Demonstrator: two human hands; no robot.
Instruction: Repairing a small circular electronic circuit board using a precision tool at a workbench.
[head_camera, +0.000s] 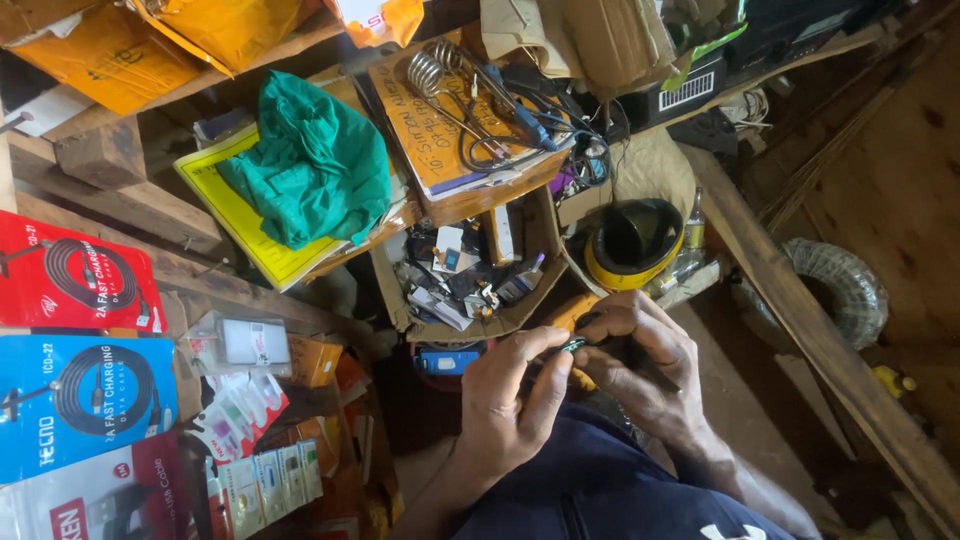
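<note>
Part (574, 344), small, dark and greenish, is sitting pinched between both hands above the lap, just in front of the open cardboard box (470, 275) of scraps. Left hand (512, 400) is closing thumb and forefinger on its near end; right hand (640, 358) is curling over it from the far side, fingers (610, 312) bent tight around it and an orange tool (570, 312). Being so small, it could be slipping free and dropping into the clutter below if either pinch is loosening.
</note>
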